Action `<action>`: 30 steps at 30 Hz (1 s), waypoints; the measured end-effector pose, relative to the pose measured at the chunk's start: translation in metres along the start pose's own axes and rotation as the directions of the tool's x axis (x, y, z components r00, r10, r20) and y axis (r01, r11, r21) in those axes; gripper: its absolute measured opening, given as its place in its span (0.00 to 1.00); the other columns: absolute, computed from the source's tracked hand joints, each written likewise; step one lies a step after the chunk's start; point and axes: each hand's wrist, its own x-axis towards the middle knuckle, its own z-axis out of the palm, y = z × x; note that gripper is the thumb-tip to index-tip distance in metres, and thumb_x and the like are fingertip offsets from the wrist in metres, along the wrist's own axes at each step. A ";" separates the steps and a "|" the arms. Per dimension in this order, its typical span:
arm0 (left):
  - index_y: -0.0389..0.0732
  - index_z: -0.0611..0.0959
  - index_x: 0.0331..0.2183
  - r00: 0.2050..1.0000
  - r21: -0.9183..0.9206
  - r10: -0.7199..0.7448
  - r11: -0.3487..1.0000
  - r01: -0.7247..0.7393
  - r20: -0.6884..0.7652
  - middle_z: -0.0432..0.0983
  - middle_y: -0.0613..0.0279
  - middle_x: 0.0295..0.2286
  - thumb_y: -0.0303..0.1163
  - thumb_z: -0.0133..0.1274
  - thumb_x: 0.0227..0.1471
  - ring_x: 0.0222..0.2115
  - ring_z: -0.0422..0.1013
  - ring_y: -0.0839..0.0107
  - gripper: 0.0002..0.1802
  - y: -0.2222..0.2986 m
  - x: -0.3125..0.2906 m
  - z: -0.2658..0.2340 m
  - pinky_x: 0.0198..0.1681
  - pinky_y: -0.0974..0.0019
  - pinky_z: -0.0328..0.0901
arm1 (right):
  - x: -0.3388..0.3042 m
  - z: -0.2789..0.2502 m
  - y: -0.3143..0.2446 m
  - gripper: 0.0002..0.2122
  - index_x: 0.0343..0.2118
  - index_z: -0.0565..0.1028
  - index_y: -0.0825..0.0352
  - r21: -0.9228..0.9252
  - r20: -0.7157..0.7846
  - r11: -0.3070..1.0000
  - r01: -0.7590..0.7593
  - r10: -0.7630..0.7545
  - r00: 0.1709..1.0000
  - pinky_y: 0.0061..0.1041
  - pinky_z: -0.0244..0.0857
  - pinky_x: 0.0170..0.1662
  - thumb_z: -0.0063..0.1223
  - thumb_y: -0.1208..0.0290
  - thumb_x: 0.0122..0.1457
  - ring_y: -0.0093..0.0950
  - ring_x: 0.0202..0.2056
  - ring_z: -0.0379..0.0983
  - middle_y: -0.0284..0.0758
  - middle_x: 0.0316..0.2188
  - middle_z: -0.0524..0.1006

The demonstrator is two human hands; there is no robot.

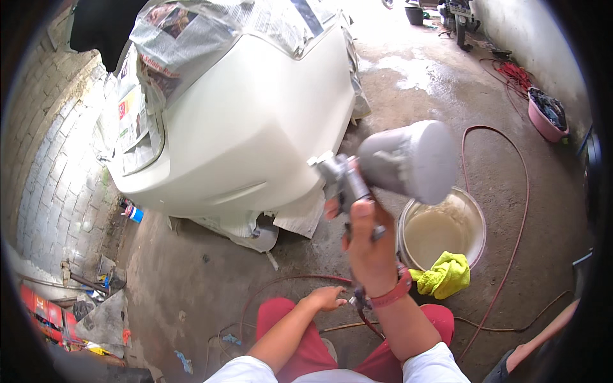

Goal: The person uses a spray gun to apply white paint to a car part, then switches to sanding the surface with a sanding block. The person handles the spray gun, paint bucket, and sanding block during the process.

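Note:
My right hand [373, 249] is wrapped round the handle of a spray gun [348, 182], raised in front of me. The gun's grey paint cup [399, 163] tilts to the right, slightly blurred. Beyond its nozzle stands a white car bumper [255, 147], its upper part and left side masked with newspaper [185, 45]. My left hand [324, 298] is low between my knees, fingers stretched out and holding nothing visible. Its fingertips are close to the red air hose [319, 277], but I cannot tell if they touch it.
A bucket of cloudy liquid [437, 233] stands right of my hand, a yellow-green cloth [447, 276] over its rim. Hose [527, 185] loops across the concrete floor. A pink basin [548, 124] sits by the right wall. Another person's arm [543, 335] shows at lower right; red containers [48, 313] lie left.

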 end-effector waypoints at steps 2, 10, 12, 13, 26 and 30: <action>0.44 0.73 0.68 0.993 0.071 0.098 0.993 -0.093 -0.061 0.77 0.39 0.61 0.56 0.54 0.69 0.63 0.72 0.42 0.37 -0.006 0.010 0.009 0.65 0.43 0.67 | -0.008 0.006 -0.002 0.27 0.74 0.67 0.69 0.016 0.131 0.998 -0.061 0.059 0.990 0.25 0.73 0.48 0.48 0.58 0.79 0.22 0.37 0.78 0.36 0.34 0.83; 0.42 0.73 0.68 0.999 0.099 0.053 0.994 -0.052 -0.008 0.77 0.40 0.61 0.56 0.55 0.69 0.64 0.71 0.44 0.37 -0.012 0.046 0.016 0.66 0.44 0.66 | -0.031 0.023 0.002 0.27 0.73 0.69 0.67 0.173 0.522 0.920 -0.351 0.217 0.825 0.26 0.75 0.47 0.51 0.56 0.79 0.21 0.34 0.78 0.40 0.31 0.83; 0.42 0.73 0.68 0.998 0.104 0.063 0.993 -0.062 -0.006 0.77 0.40 0.61 0.56 0.55 0.69 0.64 0.71 0.44 0.37 -0.011 0.042 0.016 0.66 0.44 0.66 | -0.030 0.019 0.004 0.27 0.73 0.69 0.67 0.159 0.472 0.951 -0.265 0.162 0.866 0.27 0.75 0.47 0.50 0.56 0.79 0.22 0.34 0.79 0.40 0.31 0.84; 0.42 0.73 0.68 0.998 0.110 0.070 0.991 -0.070 -0.002 0.77 0.41 0.61 0.56 0.55 0.69 0.64 0.71 0.44 0.37 -0.009 0.040 0.016 0.66 0.44 0.66 | -0.028 0.016 0.004 0.27 0.73 0.69 0.66 0.150 0.448 0.967 -0.208 0.121 0.886 0.28 0.76 0.48 0.49 0.56 0.79 0.23 0.34 0.79 0.40 0.31 0.84; 0.44 0.73 0.68 1.000 0.061 0.010 0.998 -0.009 -0.008 0.78 0.42 0.60 0.56 0.55 0.69 0.63 0.72 0.44 0.37 0.035 -0.002 -0.007 0.65 0.44 0.67 | -0.005 -0.050 -0.032 0.27 0.73 0.68 0.67 -0.042 0.026 0.998 0.056 -0.055 0.998 0.35 0.75 0.53 0.47 0.55 0.79 0.43 0.45 0.87 0.50 0.40 0.87; 0.43 0.73 0.68 0.991 0.094 0.122 0.989 -0.116 -0.058 0.78 0.42 0.60 0.55 0.55 0.69 0.63 0.72 0.44 0.36 0.019 0.009 0.005 0.65 0.44 0.67 | -0.012 -0.037 -0.029 0.27 0.71 0.70 0.69 -0.005 0.065 0.998 0.068 -0.067 0.996 0.35 0.73 0.57 0.49 0.56 0.78 0.49 0.54 0.84 0.56 0.49 0.84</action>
